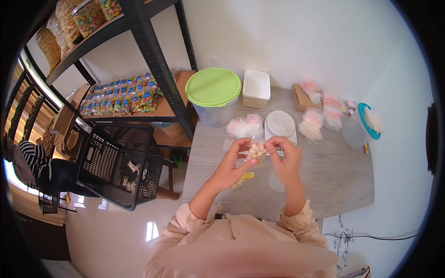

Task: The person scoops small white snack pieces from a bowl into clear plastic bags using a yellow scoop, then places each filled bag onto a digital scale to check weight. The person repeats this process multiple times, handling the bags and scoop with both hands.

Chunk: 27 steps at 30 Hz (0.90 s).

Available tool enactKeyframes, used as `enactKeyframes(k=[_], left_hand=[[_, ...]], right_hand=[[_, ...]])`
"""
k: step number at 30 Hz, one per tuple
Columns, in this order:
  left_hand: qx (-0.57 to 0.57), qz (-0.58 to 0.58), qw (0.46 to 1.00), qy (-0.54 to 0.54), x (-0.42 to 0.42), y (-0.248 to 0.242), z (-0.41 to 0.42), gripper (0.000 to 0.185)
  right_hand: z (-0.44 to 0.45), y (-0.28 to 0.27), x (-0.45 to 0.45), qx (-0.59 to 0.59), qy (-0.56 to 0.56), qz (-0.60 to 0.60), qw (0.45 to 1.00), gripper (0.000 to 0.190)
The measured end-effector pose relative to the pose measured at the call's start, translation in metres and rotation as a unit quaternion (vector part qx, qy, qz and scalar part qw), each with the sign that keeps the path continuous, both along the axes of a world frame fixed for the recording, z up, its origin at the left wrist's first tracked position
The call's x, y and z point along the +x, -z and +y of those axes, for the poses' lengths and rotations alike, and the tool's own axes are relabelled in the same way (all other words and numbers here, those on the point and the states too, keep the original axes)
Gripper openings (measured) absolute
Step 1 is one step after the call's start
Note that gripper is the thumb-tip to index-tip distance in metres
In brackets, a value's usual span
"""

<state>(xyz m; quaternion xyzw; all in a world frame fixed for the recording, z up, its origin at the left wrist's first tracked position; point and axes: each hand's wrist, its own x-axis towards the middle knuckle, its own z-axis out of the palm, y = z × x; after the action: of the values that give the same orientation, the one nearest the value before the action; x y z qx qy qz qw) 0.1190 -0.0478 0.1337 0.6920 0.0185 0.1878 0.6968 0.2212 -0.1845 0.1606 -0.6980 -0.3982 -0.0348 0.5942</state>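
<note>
A small clear plastic bag [256,152] of pale, nut-like pieces is held up between both hands over the table. My left hand [227,168] grips it from the left side, thumb below and fingers above. The fingertips of my right hand [286,161] pinch its right upper edge. Just behind the hands stands a white digital kitchen scale [281,124], its front partly hidden by my right hand. Below my left hand, a container of pale pieces [237,184] shows in part beside a yellow scoop [248,175]. A clear round lid [276,181] lies near my right wrist.
Stacks of clear bags [245,125] lie by the scale. Along the back stand a green-lidded tub [213,88], a white-lidded box [256,85] and a cardboard box [300,99]. A blue-rimmed tub [356,130] stands right. A black crate [104,153] holds several filled bags; a person [33,163] is beyond.
</note>
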Motion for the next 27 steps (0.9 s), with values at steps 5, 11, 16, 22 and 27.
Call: enactKeyframes(k=[5,11,16,22,27], left_hand=[[-0.106,-0.009,0.994,0.015,-0.015,-0.001,-0.011,0.021],[-0.068,-0.019,0.997,-0.008,-0.035,0.004,-0.010,0.015],[-0.017,-0.029,0.999,-0.018,-0.042,0.001,-0.013,0.013],[0.007,-0.028,0.999,-0.022,-0.043,-0.002,-0.016,0.013],[0.027,-0.007,0.999,-0.028,-0.046,-0.004,-0.020,0.016]], right_hand=[[0.005,0.003,-0.030,0.039,-0.001,-0.010,0.999,0.013],[-0.004,-0.004,-0.039,0.002,-0.073,-0.038,0.997,0.018],[-0.004,-0.006,-0.043,0.015,-0.093,-0.036,0.995,0.019],[-0.010,-0.005,-0.043,0.028,-0.080,-0.064,0.994,0.020],[-0.014,-0.007,-0.045,0.024,-0.095,-0.056,0.994,0.020]])
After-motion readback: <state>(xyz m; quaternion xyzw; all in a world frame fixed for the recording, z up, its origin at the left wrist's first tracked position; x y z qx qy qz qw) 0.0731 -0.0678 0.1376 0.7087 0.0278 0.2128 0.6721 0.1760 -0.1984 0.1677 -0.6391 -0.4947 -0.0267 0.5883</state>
